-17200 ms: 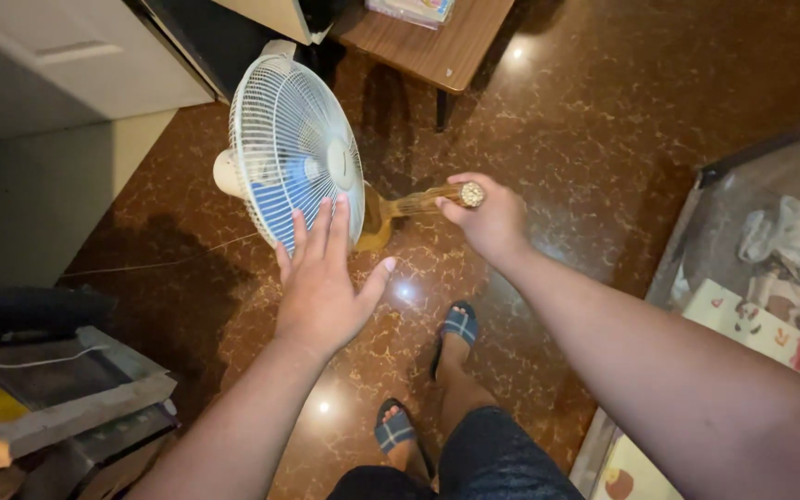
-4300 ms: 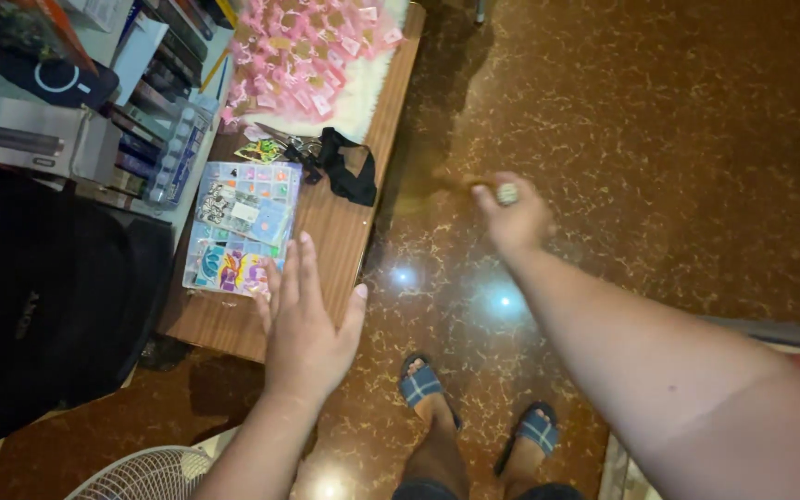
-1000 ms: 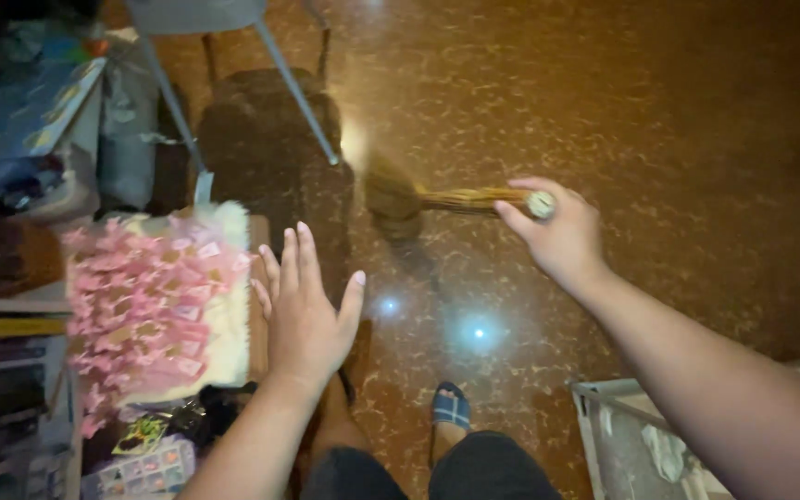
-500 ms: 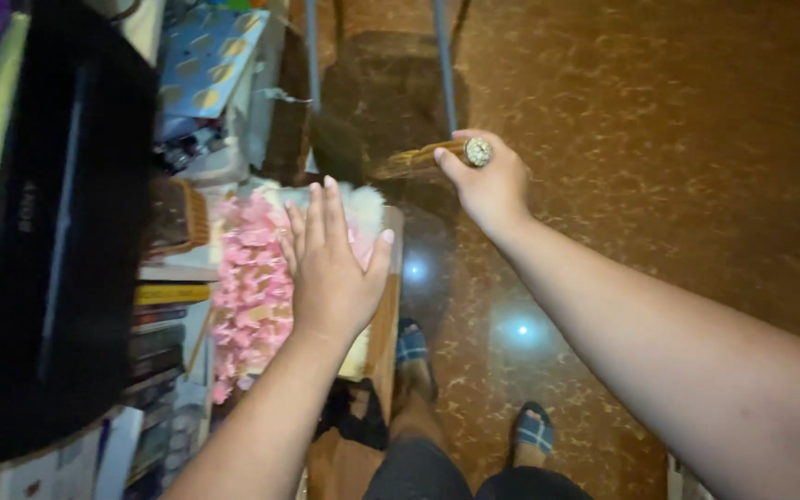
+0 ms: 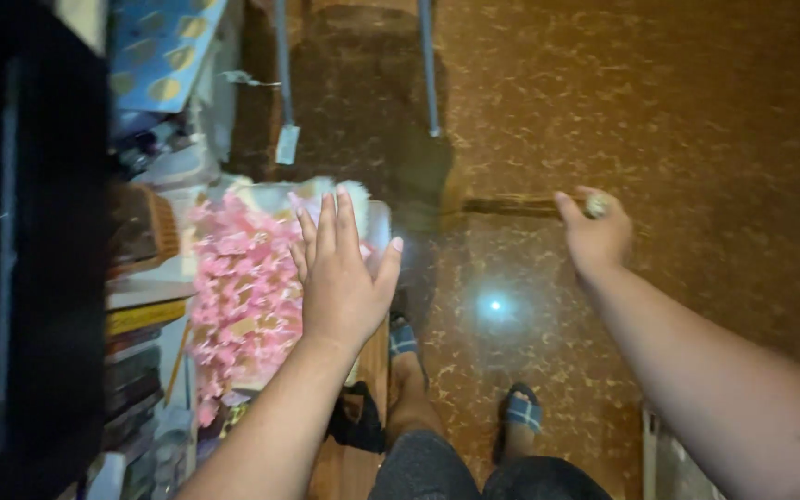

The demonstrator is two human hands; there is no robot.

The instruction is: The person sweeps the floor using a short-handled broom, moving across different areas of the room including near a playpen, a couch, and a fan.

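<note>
Straw is bundled into the short brown hand broom (image 5: 502, 205) that is gripped at its capped end by the right hand (image 5: 594, 236), fingers clenched round the handle. The broom lies nearly level at about one o'clock from the person's feet, its blurred bristle head (image 5: 432, 185) low over the glossy brown speckled floor (image 5: 696, 120), below the metal legs of a chair (image 5: 428, 65). The broom is judged light and stiff along the bound handle but soft and springy at the bristles, so it is best held where it is now, near the cap, where the binding is tight. The left hand (image 5: 344, 278) is held flat with fingers released and spread, grasping nothing, above the edge of a wooden table (image 5: 349, 468) at ten o'clock. A heap of small pink tagged packets (image 5: 243, 287) lies on a white fluffy mat there. Stacked books (image 5: 145, 315) are seen at nine o'clock.
</note>
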